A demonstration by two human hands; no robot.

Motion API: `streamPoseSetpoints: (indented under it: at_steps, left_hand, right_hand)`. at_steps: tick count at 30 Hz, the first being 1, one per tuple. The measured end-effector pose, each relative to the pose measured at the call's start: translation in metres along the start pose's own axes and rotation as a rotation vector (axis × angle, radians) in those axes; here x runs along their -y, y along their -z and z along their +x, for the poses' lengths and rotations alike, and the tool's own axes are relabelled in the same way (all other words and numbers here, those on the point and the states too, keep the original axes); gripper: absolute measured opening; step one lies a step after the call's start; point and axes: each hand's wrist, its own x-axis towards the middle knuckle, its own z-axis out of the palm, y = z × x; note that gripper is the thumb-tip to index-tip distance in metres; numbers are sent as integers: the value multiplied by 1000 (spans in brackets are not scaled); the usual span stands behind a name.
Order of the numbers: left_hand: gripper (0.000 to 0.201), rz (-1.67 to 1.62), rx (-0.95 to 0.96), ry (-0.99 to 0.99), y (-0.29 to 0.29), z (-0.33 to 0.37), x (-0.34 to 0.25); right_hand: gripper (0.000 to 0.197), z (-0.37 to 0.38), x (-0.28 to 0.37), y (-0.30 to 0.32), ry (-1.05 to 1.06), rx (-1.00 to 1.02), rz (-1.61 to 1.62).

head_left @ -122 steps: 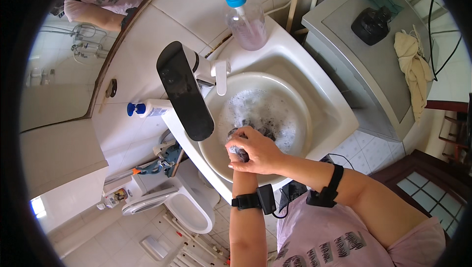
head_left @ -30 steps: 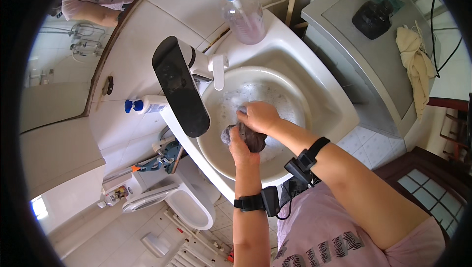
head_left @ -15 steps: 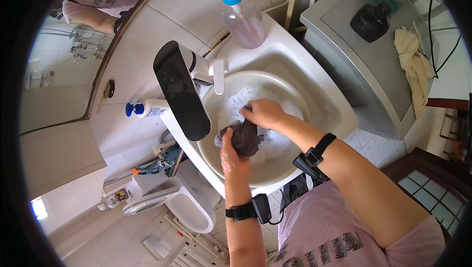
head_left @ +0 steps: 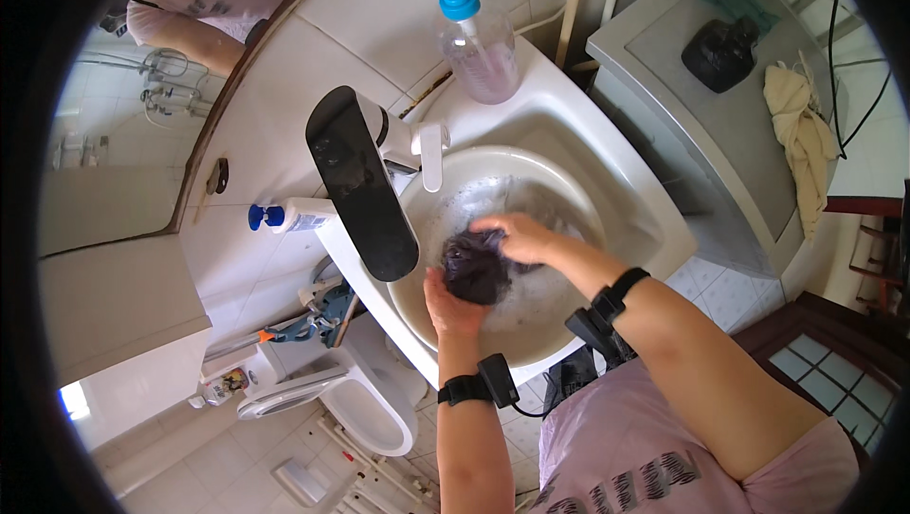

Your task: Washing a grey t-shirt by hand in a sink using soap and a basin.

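A dark, wet, purplish-grey cloth (head_left: 476, 270) lies bunched low in the foamy water of a cream basin (head_left: 590, 194). From the near left side, my left hand (head_left: 455, 307) cups the cloth, its thumb up along the edge and its other fingers mostly hidden. My right hand (head_left: 521, 237) grips the cloth's far right part, fingers bent over it. Part of the cloth seems to spread under the water, though the foam blurs its outline.
The basin sits in a white sink (head_left: 654, 197). A black-topped faucet (head_left: 365, 182) overhangs its left side. A clear pump bottle (head_left: 482, 59) stands on the back corner, a white bottle (head_left: 301, 215) at left. A grey cabinet (head_left: 720, 126) at right carries a beige cloth (head_left: 798, 126).
Both hands have lowered the cloth into the water; it was held up, stretched between them, before. The right hand has moved down and nearer the left. The view has shifted slightly.
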Motion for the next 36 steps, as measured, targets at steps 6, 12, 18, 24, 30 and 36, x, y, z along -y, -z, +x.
streamPoseSetpoints:
  at_steps: [6, 12, 18, 24, 30, 36]
  left_hand:
    - [52, -128, 571, 179, 69, 52, -11]
    - [33, 27, 46, -165, 4, 16, 40]
    - [29, 594, 81, -615, 0, -21, 28]
    - [33, 206, -20, -211, -13, -10, 28]
    - [64, 694, 50, -458, -3, 2, -5]
    - [83, 1501, -90, -627, 52, 49, -5]
  right_hand:
    - [26, -46, 93, -23, 293, 165, -10]
    - [29, -4, 46, -12, 48, -133, -342]
    - [15, -65, 86, -28, 413, -143, -229]
    - [30, -6, 52, -9, -138, -136, -240]
    - [50, 3, -18, 23, -185, -353, -206]
    - [50, -16, 6, 6, -51, 241, -945]
